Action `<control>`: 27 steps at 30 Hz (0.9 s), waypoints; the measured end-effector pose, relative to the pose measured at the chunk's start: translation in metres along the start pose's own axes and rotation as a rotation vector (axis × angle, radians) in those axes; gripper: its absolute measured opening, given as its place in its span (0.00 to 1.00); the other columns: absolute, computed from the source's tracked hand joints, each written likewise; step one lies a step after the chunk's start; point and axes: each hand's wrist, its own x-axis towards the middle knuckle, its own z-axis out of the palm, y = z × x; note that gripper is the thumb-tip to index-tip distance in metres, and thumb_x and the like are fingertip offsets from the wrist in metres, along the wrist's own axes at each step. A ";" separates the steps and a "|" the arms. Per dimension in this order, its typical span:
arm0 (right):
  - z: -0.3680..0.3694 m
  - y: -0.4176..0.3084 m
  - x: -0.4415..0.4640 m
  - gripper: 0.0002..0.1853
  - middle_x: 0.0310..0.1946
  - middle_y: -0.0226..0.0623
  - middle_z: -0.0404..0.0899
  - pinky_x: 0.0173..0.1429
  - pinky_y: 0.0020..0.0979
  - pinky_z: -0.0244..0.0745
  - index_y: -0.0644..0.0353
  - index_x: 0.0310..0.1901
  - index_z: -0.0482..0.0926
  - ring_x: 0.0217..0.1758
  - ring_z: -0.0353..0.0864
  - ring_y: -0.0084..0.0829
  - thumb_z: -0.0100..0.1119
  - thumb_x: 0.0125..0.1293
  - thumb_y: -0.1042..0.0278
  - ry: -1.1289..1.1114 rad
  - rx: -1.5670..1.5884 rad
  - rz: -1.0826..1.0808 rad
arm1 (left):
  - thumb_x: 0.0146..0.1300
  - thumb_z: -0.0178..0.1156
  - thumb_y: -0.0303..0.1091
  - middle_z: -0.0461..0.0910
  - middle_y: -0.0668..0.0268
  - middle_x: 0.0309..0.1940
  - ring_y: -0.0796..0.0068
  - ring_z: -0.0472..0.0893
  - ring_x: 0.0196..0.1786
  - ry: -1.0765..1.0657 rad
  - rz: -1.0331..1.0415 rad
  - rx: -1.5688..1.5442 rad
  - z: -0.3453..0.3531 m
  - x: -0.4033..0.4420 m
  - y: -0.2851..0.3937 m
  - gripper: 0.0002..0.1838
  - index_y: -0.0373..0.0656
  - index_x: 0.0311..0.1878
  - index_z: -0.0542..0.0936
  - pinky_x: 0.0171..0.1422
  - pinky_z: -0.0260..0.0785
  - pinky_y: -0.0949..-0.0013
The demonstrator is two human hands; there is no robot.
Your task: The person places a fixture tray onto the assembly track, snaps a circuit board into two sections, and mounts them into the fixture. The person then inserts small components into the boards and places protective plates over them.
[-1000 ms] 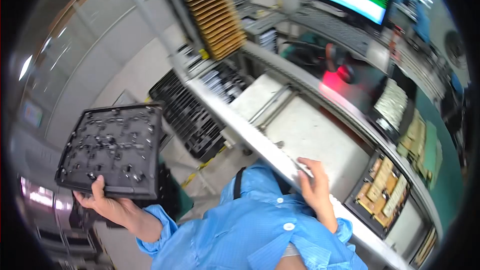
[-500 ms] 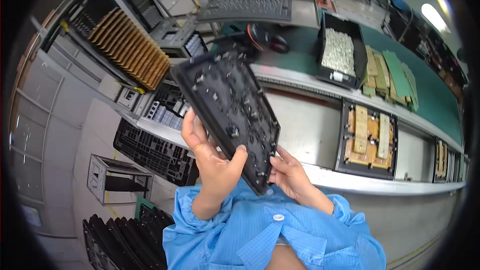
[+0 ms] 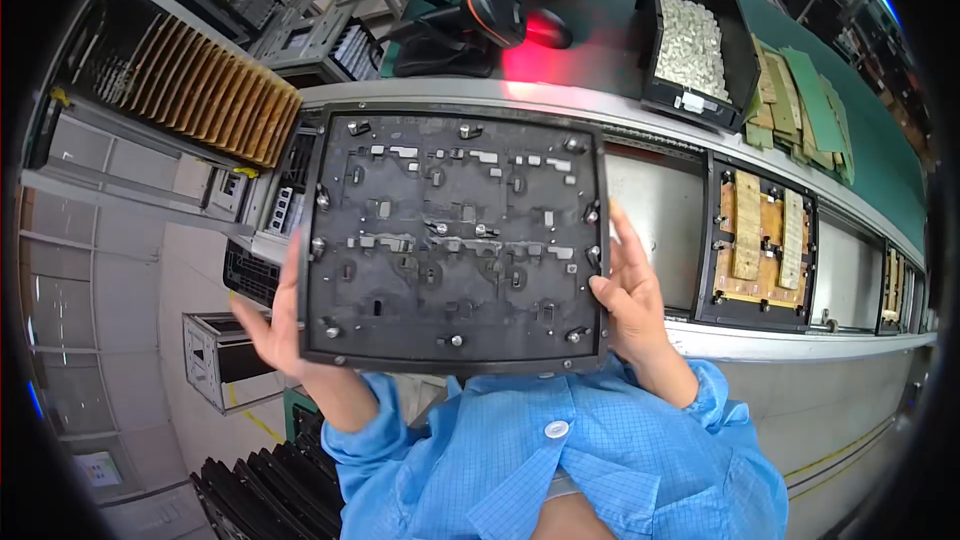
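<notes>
A black solder pallet (image 3: 455, 280) with a raised rim, small turn clamps and shallow cut-outs faces me nearly flat above my lap. My right hand (image 3: 638, 310) grips its right edge, the thumb on the rim and the fingers at the side. Against the left edge rests my left hand (image 3: 285, 330), its thumb stretched out away from the frame; part of its fingers are hidden behind the pallet. No circuit board lies in the pallet.
On the conveyor rail to the right sits another pallet (image 3: 765, 240) with brown boards and two pale bars. A black bin (image 3: 695, 45) of small pale parts, green strips (image 3: 810, 105) and a barcode scanner (image 3: 490, 15) lie on the bench. Left stands a rack of brown boards (image 3: 200, 90).
The pallet has swung from a steep tilt to nearly level, facing me. My left hand has shifted to its left edge and my right hand to its right edge. Red light now shines by the scanner.
</notes>
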 end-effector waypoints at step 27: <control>-0.044 0.007 0.041 0.40 0.64 0.41 0.75 0.69 0.29 0.66 0.60 0.79 0.55 0.65 0.75 0.27 0.54 0.64 0.79 0.396 -0.435 0.204 | 0.77 0.47 0.55 0.79 0.58 0.56 0.67 0.76 0.58 0.437 -0.456 0.638 -0.081 0.106 -0.089 0.30 0.33 0.60 0.76 0.65 0.70 0.64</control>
